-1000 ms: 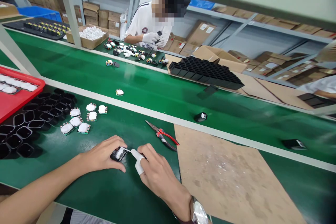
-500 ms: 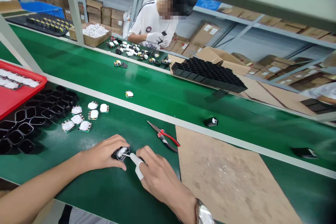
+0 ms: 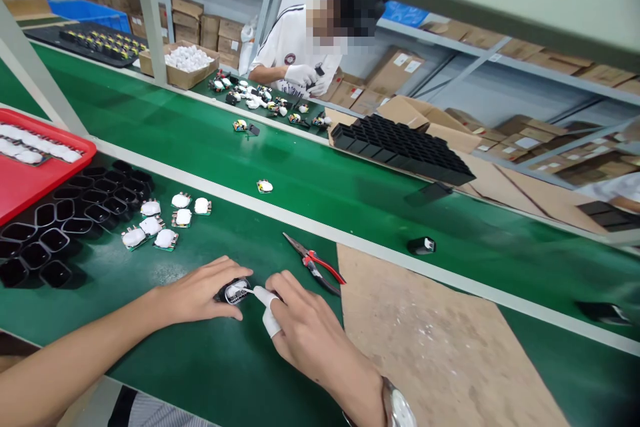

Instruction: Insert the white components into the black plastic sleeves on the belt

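My left hand (image 3: 203, 290) is wrapped around a small black plastic housing (image 3: 220, 294), its open end turned to the right. Inside the mouth sits a white-topped part (image 3: 237, 290). My right hand (image 3: 310, 323), with white finger cots (image 3: 271, 321) on its fingers, pinches a thin white strand (image 3: 247, 289) that reaches into that opening; whether it is a wire or a slim tool I cannot tell. Beyond the right hand lie long-nose pliers (image 3: 313, 263) with red and black handles. Several circuit boards with white tops (image 3: 165, 239) rest on the green bench behind the left hand.
Several black housings (image 3: 55, 239) stand at the left beside a red tray (image 3: 45, 183). A cardboard sheet (image 3: 440, 340) covers the right of the bench. Past the pale rail (image 3: 215, 188), a green belt (image 3: 320, 177) carries a few parts. A co-worker (image 3: 300, 47) works across it.
Parts on the belt have shifted to the right. My hands stay at the housing, the right still pinching the thin white strand at its mouth. The view has tilted slightly.
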`<state>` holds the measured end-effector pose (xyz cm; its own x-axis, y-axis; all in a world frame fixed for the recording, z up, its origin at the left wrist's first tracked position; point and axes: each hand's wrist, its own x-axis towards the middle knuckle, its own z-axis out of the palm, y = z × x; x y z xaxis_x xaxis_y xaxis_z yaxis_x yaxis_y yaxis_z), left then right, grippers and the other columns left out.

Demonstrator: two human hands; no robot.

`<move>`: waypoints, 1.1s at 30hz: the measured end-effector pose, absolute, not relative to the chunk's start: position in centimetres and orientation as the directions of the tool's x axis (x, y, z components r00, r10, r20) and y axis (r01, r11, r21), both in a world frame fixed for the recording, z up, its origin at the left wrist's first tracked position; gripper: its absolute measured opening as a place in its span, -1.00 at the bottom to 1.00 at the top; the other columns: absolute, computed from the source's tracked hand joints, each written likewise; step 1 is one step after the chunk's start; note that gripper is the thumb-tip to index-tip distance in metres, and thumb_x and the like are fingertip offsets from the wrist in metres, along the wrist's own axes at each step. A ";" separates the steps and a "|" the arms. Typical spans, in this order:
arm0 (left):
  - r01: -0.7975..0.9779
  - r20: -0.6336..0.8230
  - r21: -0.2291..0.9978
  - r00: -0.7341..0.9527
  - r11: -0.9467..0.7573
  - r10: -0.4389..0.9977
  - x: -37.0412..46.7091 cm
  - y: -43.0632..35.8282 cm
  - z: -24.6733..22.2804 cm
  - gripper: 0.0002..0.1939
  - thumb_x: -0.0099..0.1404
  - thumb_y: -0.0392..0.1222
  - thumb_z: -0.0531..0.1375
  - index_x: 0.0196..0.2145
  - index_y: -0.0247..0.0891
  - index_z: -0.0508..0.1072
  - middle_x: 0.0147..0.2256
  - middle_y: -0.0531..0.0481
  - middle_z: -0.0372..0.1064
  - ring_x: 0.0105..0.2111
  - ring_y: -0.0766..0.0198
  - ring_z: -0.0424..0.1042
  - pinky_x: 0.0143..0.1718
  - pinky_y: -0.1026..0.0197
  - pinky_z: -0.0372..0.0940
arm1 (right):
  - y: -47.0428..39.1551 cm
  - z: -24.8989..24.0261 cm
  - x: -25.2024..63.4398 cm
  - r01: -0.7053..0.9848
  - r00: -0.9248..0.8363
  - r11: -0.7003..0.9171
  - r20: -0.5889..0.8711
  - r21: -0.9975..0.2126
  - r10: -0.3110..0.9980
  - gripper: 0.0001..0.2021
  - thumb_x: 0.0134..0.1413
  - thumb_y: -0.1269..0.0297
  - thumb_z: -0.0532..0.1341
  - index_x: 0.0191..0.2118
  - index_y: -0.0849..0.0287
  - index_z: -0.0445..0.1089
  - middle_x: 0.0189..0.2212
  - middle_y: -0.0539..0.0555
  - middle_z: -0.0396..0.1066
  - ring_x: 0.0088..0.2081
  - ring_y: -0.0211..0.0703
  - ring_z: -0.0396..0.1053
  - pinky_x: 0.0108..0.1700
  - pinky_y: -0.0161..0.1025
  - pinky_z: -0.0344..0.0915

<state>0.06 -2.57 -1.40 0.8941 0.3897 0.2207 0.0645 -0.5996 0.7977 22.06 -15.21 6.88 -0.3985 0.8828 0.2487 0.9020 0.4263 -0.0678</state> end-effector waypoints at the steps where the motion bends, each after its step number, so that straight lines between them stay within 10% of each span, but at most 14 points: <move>1: 0.070 0.215 0.799 0.895 -0.597 0.392 0.1 -2.6 -1.4 -0.27 0.35 0.00 0.41 0.37 -0.07 0.26 0.07 -0.15 0.46 0.09 -0.01 0.43 0.12 -0.03 0.42 | -15.1 6.7 22.0 0.903 -0.397 0.425 0.254 -0.066 0.882 -0.76 -0.19 0.65 0.13 -0.45 0.13 0.25 -0.24 0.12 0.31 -0.28 -0.12 0.17 -0.51 -0.15 -0.11; 17: 0.118 0.194 0.772 0.892 -0.625 0.409 -0.2 -2.8 -1.0 -0.34 0.38 0.01 0.38 0.34 -0.08 0.30 -0.01 -0.11 0.49 0.02 0.02 0.46 0.03 0.05 0.45 | -14.8 7.3 22.0 0.895 -0.416 0.441 0.232 -0.068 0.879 -0.74 -0.16 0.67 0.11 -0.40 0.13 0.32 -0.24 0.13 0.36 -0.25 -0.07 0.29 -0.56 -0.19 0.04; 23: 0.204 0.177 0.742 0.859 -0.639 0.480 -1.2 -2.1 0.1 -0.44 0.33 -0.01 0.43 0.20 -0.08 0.37 0.00 -0.07 0.46 -0.03 0.08 0.51 -0.03 0.08 0.48 | -15.2 3.7 25.5 0.937 -0.171 0.268 0.373 -0.225 0.912 -0.69 0.29 0.56 0.05 0.04 0.19 0.41 -0.15 0.15 0.42 -0.15 -0.07 0.44 -0.18 -0.14 0.51; 33: 0.057 0.349 0.515 0.898 -0.856 0.269 -1.8 -2.0 2.8 -0.73 0.50 -0.11 0.26 0.10 -0.16 0.46 0.09 -0.18 0.46 0.05 0.01 0.50 0.11 -0.04 0.43 | -14.6 1.2 28.0 0.956 -0.058 0.148 0.330 -0.255 0.942 -0.66 0.41 0.25 0.14 0.22 0.19 0.35 0.07 0.28 0.41 0.07 0.11 0.45 0.11 0.11 0.49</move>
<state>-1.84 -2.04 2.77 0.8976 0.2695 0.3488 0.0569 -0.8555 0.5146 28.02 -14.61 1.23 -0.0580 0.9422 0.3299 0.9557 0.1480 -0.2546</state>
